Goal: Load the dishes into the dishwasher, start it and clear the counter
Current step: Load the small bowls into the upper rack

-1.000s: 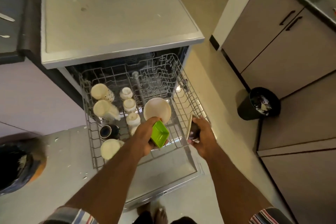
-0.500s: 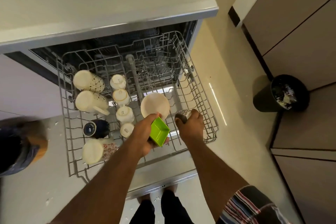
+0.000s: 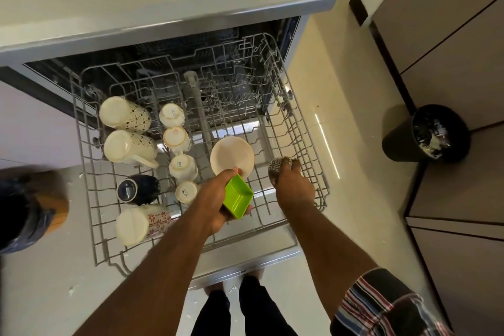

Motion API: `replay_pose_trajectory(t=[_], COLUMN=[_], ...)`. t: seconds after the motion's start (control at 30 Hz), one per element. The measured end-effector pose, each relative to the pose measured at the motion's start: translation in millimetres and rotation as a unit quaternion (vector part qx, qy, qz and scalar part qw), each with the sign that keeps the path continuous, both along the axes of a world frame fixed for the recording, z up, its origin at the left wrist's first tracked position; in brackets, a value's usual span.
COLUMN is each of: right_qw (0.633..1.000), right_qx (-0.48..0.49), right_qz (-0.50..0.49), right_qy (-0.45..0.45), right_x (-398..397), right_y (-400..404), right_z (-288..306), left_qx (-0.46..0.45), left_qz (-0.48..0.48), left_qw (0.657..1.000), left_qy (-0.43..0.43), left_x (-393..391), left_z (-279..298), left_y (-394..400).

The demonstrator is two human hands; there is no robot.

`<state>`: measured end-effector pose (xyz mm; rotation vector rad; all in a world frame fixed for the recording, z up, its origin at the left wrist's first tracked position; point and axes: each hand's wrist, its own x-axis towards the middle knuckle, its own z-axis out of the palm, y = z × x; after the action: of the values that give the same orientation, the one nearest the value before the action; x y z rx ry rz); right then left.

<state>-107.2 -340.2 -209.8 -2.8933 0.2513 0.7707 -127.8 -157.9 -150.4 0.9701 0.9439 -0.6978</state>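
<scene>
**Asker:** Two hands are over the rack, so what does each one hold?

**Describer:** Seen from the person's head looking down, the left hand curls its fingers and thumb round a small green square container, tilted so its open side faces right. It hangs just above the front of the pulled-out upper rack, likely parked there until the other hand is free.

**Asker:** And the right?

**Describer:** The right hand grips a small dark patterned bowl from above, fingertips wrapped over its edge, low among the wires on the rack's right side. It looks like the bowl is being set down there, where the rack has open space.

**Asker:** What is already loaded?

**Describer:** White cups stand upside down in a row down the middle, probably so water drains off. Tall patterned mugs lie on the left, with a dark blue mug below them. A pale round bowl leans just beyond the green container.

**Asker:** Anything nearby?

**Describer:** A black bin stands on the floor to the right, well apart.
</scene>
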Motion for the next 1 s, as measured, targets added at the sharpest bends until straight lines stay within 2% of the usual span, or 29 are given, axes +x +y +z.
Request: replay_pose_trajectory(t=[0.17,0.27,0.33,0.4,0.47,0.53,0.7,0.8,0.9,0.93,1.0], right_qw=[0.998,0.981,0.928,0.840,0.769,0.734,0.695,0.691,0.691,0.710,0.799], right_qx=[0.051,0.136,0.267,0.423,0.522,0.572,0.604,0.605,0.598,0.580,0.491], right_qz=[-0.015,-0.105,-0.223,-0.329,-0.368,-0.367,-0.382,-0.385,-0.402,-0.398,-0.342], right_qy=[-0.012,-0.090,-0.132,-0.089,-0.022,0.015,0.080,0.092,0.051,0.023,-0.059], right_x=[-0.7,-1.6,0.6,4.5,7.9,12.7,25.0,28.5,30.3,31.0,32.3], right_y=[2.0,4.4,10.4,19.5,24.4,25.0,19.2,17.9,19.2,19.3,17.5], right_z=[-1.0,8.1,21.2,34.4,41.0,44.8,49.1,47.9,47.9,48.0,47.1], left_qx=[0.002,-0.003,-0.004,0.001,0.010,0.016,0.018,0.012,-0.001,-0.006,-0.014], left_qz=[-0.007,-0.014,-0.018,-0.028,-0.047,-0.062,-0.083,-0.100,-0.089,-0.077,-0.046], left_qw=[1.000,1.000,1.000,1.000,0.999,0.998,0.996,0.995,0.996,0.997,0.999], left_qy=[0.003,0.002,0.001,0.002,0.003,0.005,0.016,0.019,0.013,0.006,-0.005], left_x=[-0.1,1.3,2.9,5.5,8.8,12.8,18.8,19.7,20.7,21.0,21.9], left_z=[-2.5,-0.3,2.1,4.4,7.0,7.8,2.3,2.7,2.5,2.9,2.5], left_y=[0.5,0.4,-0.7,-2.6,-3.8,-2.4,3.4,4.6,3.9,3.1,2.2])
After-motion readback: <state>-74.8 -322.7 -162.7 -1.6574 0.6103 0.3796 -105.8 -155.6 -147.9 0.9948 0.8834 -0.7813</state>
